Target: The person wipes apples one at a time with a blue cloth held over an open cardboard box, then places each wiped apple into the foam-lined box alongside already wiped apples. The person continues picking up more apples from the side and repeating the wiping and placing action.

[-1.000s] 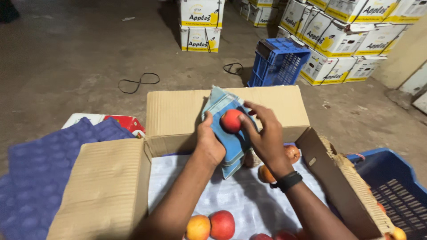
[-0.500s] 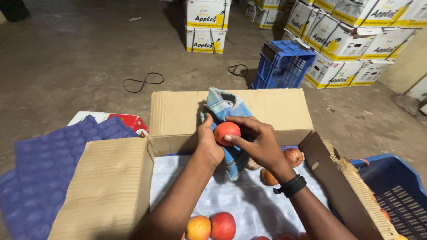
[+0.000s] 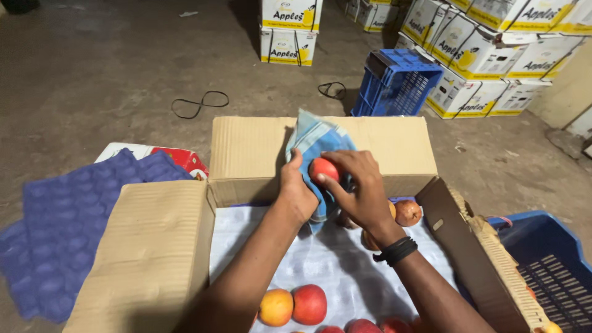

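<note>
Your right hand point(image 3: 361, 185) curls its fingers over a red apple point(image 3: 323, 168), pinching it against the blue checked cloth point(image 3: 314, 145) that your left hand point(image 3: 297, 192) grips from below, thumb pressed into the fabric. The apple sits above the far end of the open cardboard box point(image 3: 246, 154), just in front of its far flap. It is round, so it has no clear long axis, and its stem end is hidden under your fingers; which way it points cannot be told. The cloth runs long from upper left, where a corner stands up against the flap, down to a tail hanging under your left palm.

Count one apple in hand. Two more apples point(image 3: 407, 211) show just beyond your right wrist, partly hidden by it, on the white liner point(image 3: 327, 259). At the near edge lie one yellow-orange apple point(image 3: 275, 307) and one red apple point(image 3: 309, 303) touching each other, with more red ones cut off by the frame. A stack of purple fruit trays point(image 3: 68, 222) lies to your left, and one blue crate point(image 3: 398, 83) stands well beyond the box.
</note>
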